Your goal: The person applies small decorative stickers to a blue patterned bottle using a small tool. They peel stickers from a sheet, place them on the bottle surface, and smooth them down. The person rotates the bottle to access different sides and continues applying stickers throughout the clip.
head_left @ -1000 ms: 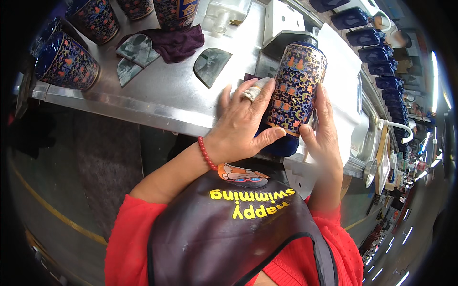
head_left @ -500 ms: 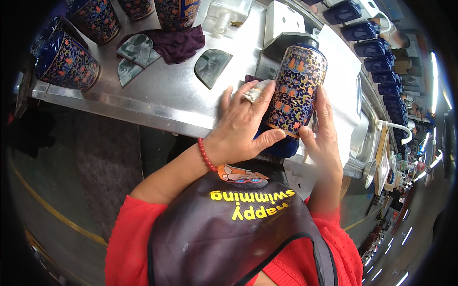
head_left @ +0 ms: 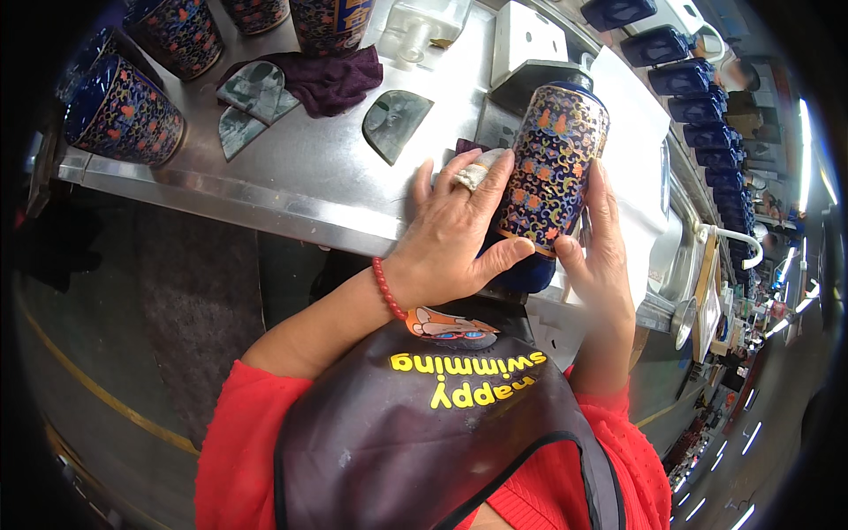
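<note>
A dark blue ceramic bottle (head_left: 552, 168) with a colourful floral pattern lies tilted between my two hands, its plain blue end toward my apron. My left hand (head_left: 442, 230) presses its fingers along the left side, the thumb near the lower gold rim. White wrapping (head_left: 473, 174) covers part of one finger. From the right, my right hand (head_left: 603, 252) steadies the bottle with long fingers against its side and the thumb by the lower edge. The bottle hides some fingertips.
On the metal table (head_left: 300, 181) are rounded dark green plates (head_left: 396, 125) and a purple cloth (head_left: 344, 81). Patterned blue vessels (head_left: 128, 115) stand at the left. White paper (head_left: 632, 115) lies right of the bottle. Beyond it runs a row of blue vessels (head_left: 680, 79).
Both hands and the bottle keep nearly the same pose. My left hand has shifted very slightly to the right.
</note>
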`<action>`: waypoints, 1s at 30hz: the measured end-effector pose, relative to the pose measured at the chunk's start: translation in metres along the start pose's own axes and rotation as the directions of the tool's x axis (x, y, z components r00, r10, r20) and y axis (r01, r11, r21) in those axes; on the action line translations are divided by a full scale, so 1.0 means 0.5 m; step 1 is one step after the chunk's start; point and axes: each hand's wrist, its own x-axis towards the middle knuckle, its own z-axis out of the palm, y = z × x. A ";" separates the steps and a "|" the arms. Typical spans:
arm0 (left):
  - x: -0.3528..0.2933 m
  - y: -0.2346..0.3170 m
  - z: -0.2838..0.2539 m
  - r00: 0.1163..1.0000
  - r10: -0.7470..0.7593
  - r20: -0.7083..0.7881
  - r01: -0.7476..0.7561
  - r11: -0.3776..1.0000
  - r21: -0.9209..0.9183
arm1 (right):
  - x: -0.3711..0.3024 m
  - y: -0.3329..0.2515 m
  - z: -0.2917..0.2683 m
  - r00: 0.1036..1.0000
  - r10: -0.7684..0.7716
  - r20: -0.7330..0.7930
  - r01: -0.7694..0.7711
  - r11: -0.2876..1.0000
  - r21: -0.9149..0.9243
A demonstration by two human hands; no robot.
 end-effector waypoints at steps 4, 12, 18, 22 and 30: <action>-0.001 0.003 0.001 1.000 -0.018 0.003 0.018 1.000 0.013 | 0.000 0.002 -0.001 1.000 -0.009 0.003 0.009 0.999 -0.052; -0.008 0.002 0.001 0.995 0.009 -0.094 -0.014 0.999 -0.050 | 0.002 -0.008 -0.001 1.000 0.008 0.004 -0.008 0.998 -0.056; -0.068 0.043 0.022 0.947 0.264 -0.183 -0.221 0.949 0.225 | -0.002 0.002 -0.003 1.000 0.002 0.017 -0.001 0.999 -0.042; -0.072 0.042 0.038 0.947 0.275 -0.165 -0.224 0.936 0.270 | -0.003 0.009 -0.001 1.000 -0.010 0.026 0.011 0.999 -0.045; -0.068 0.050 0.042 0.927 0.333 -0.170 -0.285 0.924 0.257 | 0.003 -0.011 -0.010 0.999 -0.012 0.051 0.014 0.998 -0.055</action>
